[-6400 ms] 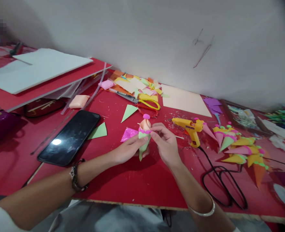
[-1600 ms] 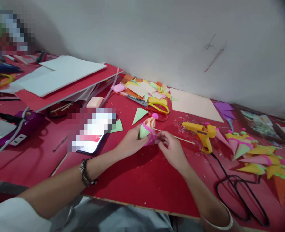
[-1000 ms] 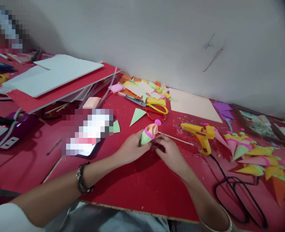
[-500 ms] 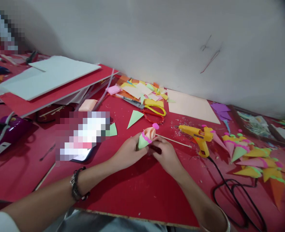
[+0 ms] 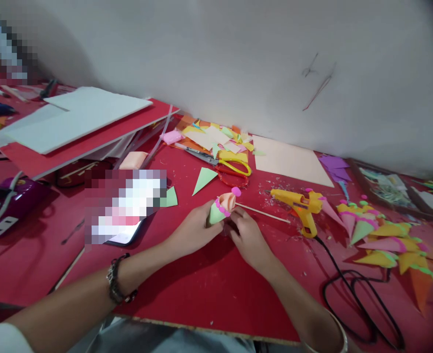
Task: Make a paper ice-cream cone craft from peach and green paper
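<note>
A small paper ice cream cone [image 5: 218, 214], light green with a pink beaded rim, a peach paper swirl and a pink ball on top, is gripped by my left hand [image 5: 193, 230]. My right hand [image 5: 248, 236] is closed beside the cone, fingers curled in close to it; whatever they pinch is hidden. A thin wooden stick [image 5: 266, 213] extends rightward from behind my right fingers. To the right lies a yellow glue gun [image 5: 300, 206] with its black cord. Beyond the cone rest a green paper triangle [image 5: 203, 179] and scissors [image 5: 234, 166] with yellow and red handles.
Several finished paper cones [image 5: 385, 240] lie on the right. A lit phone [image 5: 131, 211], partly pixelated, is on the left near a purple power socket box [image 5: 15, 206]. Paper scraps [image 5: 216, 135] and a peach sheet [image 5: 293, 159] lie along the wall; white boards [image 5: 80, 117] sit back left.
My right fingers have shifted slightly by the cone. The cone stays in my left hand; the view has moved a little.
</note>
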{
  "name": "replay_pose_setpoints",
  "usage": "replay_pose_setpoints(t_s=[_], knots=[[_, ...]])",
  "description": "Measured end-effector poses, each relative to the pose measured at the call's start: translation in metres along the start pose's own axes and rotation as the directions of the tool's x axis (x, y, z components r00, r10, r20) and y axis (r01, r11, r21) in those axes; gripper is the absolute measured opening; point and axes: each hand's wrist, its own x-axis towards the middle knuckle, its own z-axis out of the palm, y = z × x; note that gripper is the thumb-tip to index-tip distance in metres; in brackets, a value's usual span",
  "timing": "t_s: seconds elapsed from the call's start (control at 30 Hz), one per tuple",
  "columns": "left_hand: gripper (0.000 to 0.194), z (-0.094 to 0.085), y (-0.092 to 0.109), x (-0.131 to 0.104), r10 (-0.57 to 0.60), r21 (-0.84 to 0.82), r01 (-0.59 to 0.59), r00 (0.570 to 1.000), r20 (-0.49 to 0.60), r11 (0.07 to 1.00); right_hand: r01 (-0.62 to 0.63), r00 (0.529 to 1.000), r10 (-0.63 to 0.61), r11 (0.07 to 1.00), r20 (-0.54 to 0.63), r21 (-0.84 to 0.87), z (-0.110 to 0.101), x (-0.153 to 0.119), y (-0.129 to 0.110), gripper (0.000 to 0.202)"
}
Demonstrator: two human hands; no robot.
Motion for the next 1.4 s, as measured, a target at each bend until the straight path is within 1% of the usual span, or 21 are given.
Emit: replay_pose_setpoints(t_s=[0.13, 0.23, 0.37, 0.43, 0.5, 0.53, 0.6, 0.67, 0.77, 0.87, 1.0, 1.1, 1.17, 1.27, 1.3, 1.4], knots=[[0.024, -0.002, 0.0, 0.0, -0.01, 0.02, 0.01, 1.0, -0.004, 1.0, -0.013, 0.994, 0.021, 0.997, -0.104, 0.073, 0.001, -0.003, -0.001, 0.02], [0.023, -0.002, 0.0, 0.0, -0.009, 0.02, 0.01, 1.0, -0.012, 1.0, -0.012, 0.981, 0.033, 0.993, -0.189, 0.114, 0.001, -0.003, -0.001, 0.016], [0.027, -0.001, 0.001, -0.001, -0.022, 0.029, 0.022, 1.0, -0.015, 0.999, 0.019, 0.941, 0.014, 0.996, -0.338, 0.092, -0.004, -0.004, -0.003, 0.014], [0.03, -0.001, 0.0, -0.001, -0.034, 0.043, 0.035, 0.999, -0.014, 0.998, 0.023, 0.911, 0.007, 0.997, -0.413, 0.067, -0.009, -0.004, -0.004, 0.018], [0.031, -0.001, -0.001, -0.001, -0.037, 0.046, 0.038, 0.999, -0.011, 0.998, 0.025, 0.893, 0.009, 0.997, -0.449, 0.069, -0.013, -0.004, -0.005, 0.024], [0.03, -0.001, -0.001, -0.001, -0.037, 0.04, 0.037, 0.999, -0.012, 0.999, 0.028, 0.894, 0.014, 0.996, -0.448, 0.087, -0.014, -0.004, -0.005, 0.025], [0.029, -0.002, -0.002, 0.0, -0.031, 0.002, 0.031, 0.999, -0.018, 1.0, 0.033, 0.91, 0.036, 0.987, -0.413, 0.16, -0.013, -0.004, -0.006, 0.024], [0.028, -0.003, -0.001, 0.001, -0.025, -0.056, 0.024, 0.999, -0.026, 0.998, 0.036, 0.925, 0.075, 0.958, -0.373, 0.283, -0.011, -0.003, -0.006, 0.02], [0.025, -0.004, 0.001, 0.001, -0.012, -0.134, 0.006, 0.999, -0.043, 0.991, 0.033, 0.938, 0.145, 0.867, -0.314, 0.498, -0.008, -0.002, -0.007, 0.013], [0.021, -0.003, 0.002, 0.0, 0.003, -0.199, -0.014, 0.999, -0.052, 0.98, -0.001, 0.941, 0.215, 0.775, -0.263, 0.632, -0.007, -0.001, -0.009, 0.007], [0.019, -0.001, 0.001, -0.001, 0.0, -0.245, -0.014, 0.998, -0.057, 0.969, -0.01, 0.93, 0.264, 0.711, -0.254, 0.703, -0.007, -0.001, -0.008, 0.007], [0.02, 0.001, 0.0, -0.002, 0.003, -0.269, -0.016, 0.999, -0.046, 0.963, -0.019, 0.919, 0.303, 0.674, -0.253, 0.738, -0.005, -0.001, -0.006, 0.019], [0.023, 0.001, 0.0, -0.001, 0.0, -0.281, -0.01, 0.999, -0.036, 0.96, -0.025, 0.93, 0.29, 0.665, -0.227, 0.747, -0.004, -0.001, -0.005, 0.023], [0.027, 0.001, -0.001, -0.001, -0.007, -0.274, -0.002, 0.999, -0.035, 0.962, -0.02, 0.946, 0.256, 0.659, -0.198, 0.752, -0.004, -0.002, -0.005, 0.017], [0.027, 0.001, -0.001, -0.002, -0.011, -0.268, 0.001, 0.999, -0.035, 0.963, -0.022, 0.946, 0.261, 0.642, -0.192, 0.766, -0.004, -0.002, -0.005, 0.015], [0.023, 0.001, -0.001, -0.002, -0.026, -0.259, 0.017, 0.999, -0.031, 0.966, -0.025, 0.941, 0.294, 0.556, -0.168, 0.831, -0.004, -0.002, -0.005, 0.011]])
